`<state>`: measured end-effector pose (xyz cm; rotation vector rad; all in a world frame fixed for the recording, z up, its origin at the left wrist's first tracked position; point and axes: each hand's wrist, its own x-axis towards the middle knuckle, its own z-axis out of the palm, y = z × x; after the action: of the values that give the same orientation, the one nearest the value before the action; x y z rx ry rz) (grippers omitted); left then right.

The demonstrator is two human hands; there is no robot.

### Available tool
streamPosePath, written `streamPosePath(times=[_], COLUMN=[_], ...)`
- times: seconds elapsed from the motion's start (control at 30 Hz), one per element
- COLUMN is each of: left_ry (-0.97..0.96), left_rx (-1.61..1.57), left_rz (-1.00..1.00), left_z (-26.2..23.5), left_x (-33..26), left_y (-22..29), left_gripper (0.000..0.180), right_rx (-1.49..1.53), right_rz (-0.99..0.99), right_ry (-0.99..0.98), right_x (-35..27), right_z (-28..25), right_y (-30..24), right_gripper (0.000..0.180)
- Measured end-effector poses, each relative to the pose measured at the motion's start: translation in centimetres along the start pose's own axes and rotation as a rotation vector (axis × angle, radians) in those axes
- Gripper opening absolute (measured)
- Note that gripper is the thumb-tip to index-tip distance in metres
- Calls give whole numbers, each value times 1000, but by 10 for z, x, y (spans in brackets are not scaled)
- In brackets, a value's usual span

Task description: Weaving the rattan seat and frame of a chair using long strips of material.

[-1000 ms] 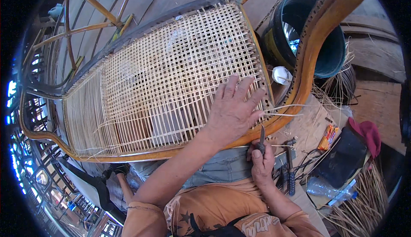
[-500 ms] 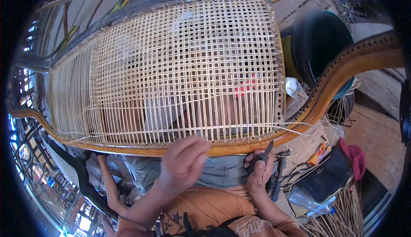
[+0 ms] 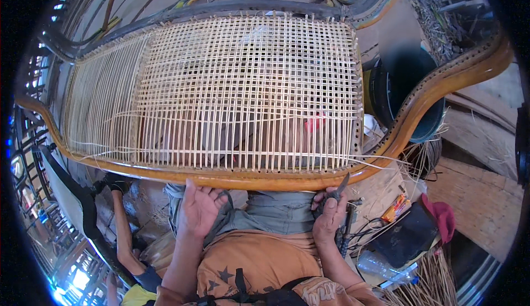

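Note:
A wooden seat frame (image 3: 237,183) with a glossy front rail lies before me, strung with a woven cane mesh (image 3: 248,79). Close to the front rail only a few crosswise strands run between the upright ones. My left hand (image 3: 201,209) is at the front rail, palm up, fingers spread, with nothing in it; its fingertips come up to the rail's lower edge. In my right hand (image 3: 329,212), near the rail's right part, a small dark knife (image 3: 343,184) is gripped with its blade pointing up. Loose cane ends (image 3: 381,158) stick out over the right rail.
Beyond the frame's right side stands a dark green bucket (image 3: 411,85). A plastic bottle (image 3: 381,267), a dark bag (image 3: 406,239), a maroon cloth (image 3: 438,217) and cane strips (image 3: 436,278) lie at the lower right. Another person's arm (image 3: 124,231) shows at the lower left.
My left hand has dropped from over the front rail leftward and toward me, its fingers opening out. My right hand stays closed on the knife. The whole view has shifted slightly.

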<state>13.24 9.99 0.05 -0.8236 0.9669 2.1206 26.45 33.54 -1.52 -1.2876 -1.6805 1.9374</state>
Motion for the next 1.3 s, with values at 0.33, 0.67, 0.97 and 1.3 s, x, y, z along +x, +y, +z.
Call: streamPosePath(times=[0.33, 0.67, 0.97, 1.3], left_ry=[62, 85, -9, -14], left_rx=[5, 59, -112, -89], left_rz=[-53, -98, -150, -129], left_z=[-11, -10, -14, -16], left_x=[13, 16, 21, 19], left_y=[-1, 5, 2, 4], left_gripper=[30, 29, 34, 33], right_rx=[-111, -182, -245, -256], right_rz=[-2, -2, -27, -48], right_ry=[15, 91, 136, 146], right_x=[1, 1, 3, 2], right_z=[6, 15, 22, 25], right_y=[-5, -4, -8, -9], right_gripper=[33, 32, 29, 26])
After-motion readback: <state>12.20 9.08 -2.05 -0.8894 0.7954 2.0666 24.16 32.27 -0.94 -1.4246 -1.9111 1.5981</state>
